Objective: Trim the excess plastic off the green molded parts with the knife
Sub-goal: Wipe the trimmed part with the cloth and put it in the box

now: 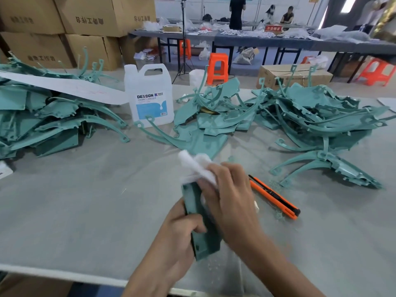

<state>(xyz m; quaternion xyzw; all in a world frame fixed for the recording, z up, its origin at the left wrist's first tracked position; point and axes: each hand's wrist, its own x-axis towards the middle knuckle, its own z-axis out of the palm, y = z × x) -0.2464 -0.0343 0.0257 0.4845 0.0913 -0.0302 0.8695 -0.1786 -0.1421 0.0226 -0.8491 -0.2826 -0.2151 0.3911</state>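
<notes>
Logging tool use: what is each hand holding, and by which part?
The left hand grips the green part around its middle. The right hand holds a bunched white cloth against the part's upper end. The knife lies unheld.

Part (201, 221): moulded green plastic, smooth, matt with faint sheen. Cloth (196, 166): white, soft, fluffy fibre. Knife (276, 197): orange and black plastic, smooth. Worktop (85, 200): grey matt covering, flecked with fine green shavings (279, 216). Jug (150, 82): translucent white plastic, glossy label (150, 106). Boxes (90, 18): brown corrugated cardboard, matt. Strip (64, 86): white paper, matt. Stools (217, 67): orange plastic, glossy
</notes>
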